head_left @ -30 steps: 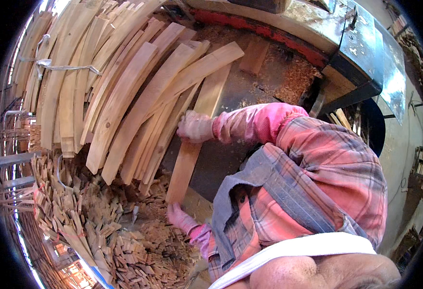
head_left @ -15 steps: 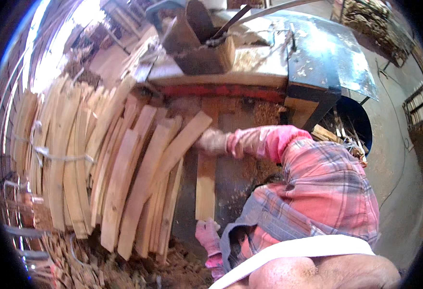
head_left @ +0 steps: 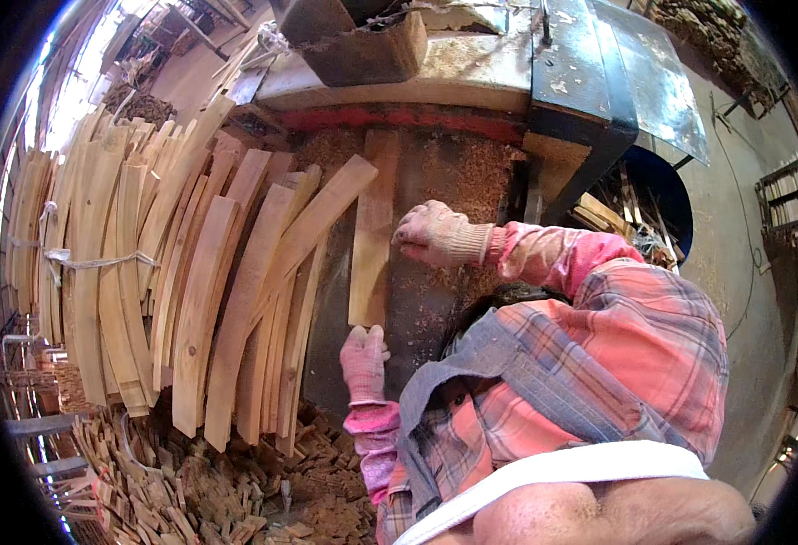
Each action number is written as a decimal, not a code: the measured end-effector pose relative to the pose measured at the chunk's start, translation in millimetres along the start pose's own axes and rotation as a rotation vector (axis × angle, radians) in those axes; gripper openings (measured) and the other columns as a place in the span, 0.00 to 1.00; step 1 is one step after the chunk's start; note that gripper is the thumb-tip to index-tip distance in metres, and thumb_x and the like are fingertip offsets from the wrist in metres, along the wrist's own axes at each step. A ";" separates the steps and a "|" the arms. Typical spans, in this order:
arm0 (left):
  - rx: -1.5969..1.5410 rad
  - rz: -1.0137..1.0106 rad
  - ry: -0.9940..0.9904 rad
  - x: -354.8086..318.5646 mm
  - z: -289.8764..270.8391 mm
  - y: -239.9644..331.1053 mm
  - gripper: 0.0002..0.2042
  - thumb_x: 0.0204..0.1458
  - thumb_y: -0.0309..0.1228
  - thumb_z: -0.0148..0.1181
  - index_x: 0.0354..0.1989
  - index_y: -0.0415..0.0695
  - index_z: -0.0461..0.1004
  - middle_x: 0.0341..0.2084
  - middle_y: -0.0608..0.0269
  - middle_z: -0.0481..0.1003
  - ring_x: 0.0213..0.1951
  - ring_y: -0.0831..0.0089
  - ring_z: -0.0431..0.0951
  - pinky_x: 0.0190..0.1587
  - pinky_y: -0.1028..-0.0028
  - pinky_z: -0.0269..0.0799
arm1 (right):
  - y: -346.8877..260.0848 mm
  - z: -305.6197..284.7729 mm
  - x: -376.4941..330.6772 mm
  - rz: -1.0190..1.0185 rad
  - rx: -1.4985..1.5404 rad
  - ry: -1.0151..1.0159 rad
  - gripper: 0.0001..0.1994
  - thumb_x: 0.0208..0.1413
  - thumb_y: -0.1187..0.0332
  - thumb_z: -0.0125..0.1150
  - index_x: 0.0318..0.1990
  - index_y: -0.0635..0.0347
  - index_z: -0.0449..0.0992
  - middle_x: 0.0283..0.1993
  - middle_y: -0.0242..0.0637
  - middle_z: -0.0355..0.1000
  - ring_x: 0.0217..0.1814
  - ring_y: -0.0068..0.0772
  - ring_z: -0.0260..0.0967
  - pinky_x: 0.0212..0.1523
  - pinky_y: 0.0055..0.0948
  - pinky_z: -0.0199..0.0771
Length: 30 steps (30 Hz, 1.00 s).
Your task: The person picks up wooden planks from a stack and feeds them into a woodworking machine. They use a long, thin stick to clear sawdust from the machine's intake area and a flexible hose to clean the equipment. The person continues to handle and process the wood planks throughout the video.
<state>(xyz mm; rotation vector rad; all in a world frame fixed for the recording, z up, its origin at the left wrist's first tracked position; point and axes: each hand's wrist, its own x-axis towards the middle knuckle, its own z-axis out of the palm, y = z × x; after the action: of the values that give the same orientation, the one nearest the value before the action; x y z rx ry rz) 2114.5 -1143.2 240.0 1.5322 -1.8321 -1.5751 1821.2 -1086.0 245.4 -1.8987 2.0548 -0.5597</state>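
One board (head_left: 374,232) lies flat on the dark surface (head_left: 328,365), just right of the strips, its length running away from the person. The left hand (head_left: 364,361), in a pinkish glove, has its fingertips at the board's near end; whether they grip it, I cannot tell. The right hand (head_left: 440,234), in a dusty glove with a knit cuff (head_left: 474,244), is narrow, fingers curled, right beside the board's right edge; whether it holds anything, I cannot tell. Left of the board, strips (head_left: 204,309) lie side by side, one slanting across others. Farther left, a white cord (head_left: 99,262) ties a bundle. Scraps (head_left: 190,500) heap below the strips. Sawdust (head_left: 472,186) covers the surface's far part, near a red edge (head_left: 399,118).
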 end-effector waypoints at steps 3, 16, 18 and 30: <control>0.509 0.255 0.102 1.7 -18.0 36.2 0.14 0.57 0.39 0.62 0.37 0.38 0.80 0.28 0.56 0.79 0.30 0.70 0.75 0.41 0.68 0.73 | 17.6 -6.1 -24.6 -0.002 0.012 0.146 0.12 0.55 0.63 0.61 0.45 0.50 0.83 0.47 0.37 0.79 0.53 0.47 0.74 0.54 0.46 0.73; 0.171 0.567 0.030 22.4 -66.2 156.9 0.19 0.62 0.30 0.63 0.58 0.33 0.75 0.47 0.59 0.80 0.46 0.75 0.78 0.48 0.78 0.75 | 55.2 -103.7 -249.6 0.678 0.246 0.992 0.07 0.55 0.74 0.65 0.41 0.60 0.82 0.37 0.45 0.80 0.41 0.43 0.80 0.41 0.35 0.79; 0.182 0.613 0.022 23.7 -69.5 178.6 0.18 0.62 0.29 0.63 0.58 0.34 0.75 0.44 0.62 0.79 0.43 0.79 0.77 0.45 0.80 0.74 | 37.1 -106.3 -271.0 0.682 -0.056 1.030 0.05 0.56 0.71 0.65 0.39 0.60 0.83 0.34 0.43 0.80 0.38 0.41 0.79 0.42 0.35 0.79; 0.090 1.335 -0.109 3.1 -39.9 338.5 0.16 0.61 0.30 0.64 0.55 0.37 0.78 0.32 0.73 0.77 0.30 0.88 0.71 0.33 0.87 0.66 | 63.5 -116.3 -303.1 0.699 -0.199 1.159 0.12 0.65 0.61 0.60 0.50 0.55 0.81 0.46 0.36 0.81 0.49 0.29 0.78 0.51 0.30 0.77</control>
<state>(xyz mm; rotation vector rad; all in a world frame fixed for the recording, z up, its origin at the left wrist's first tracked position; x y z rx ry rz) 1967.4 -1220.4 537.6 0.0035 -2.1688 -0.8651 1739.2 -770.7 303.2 -0.7252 3.2880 -1.4956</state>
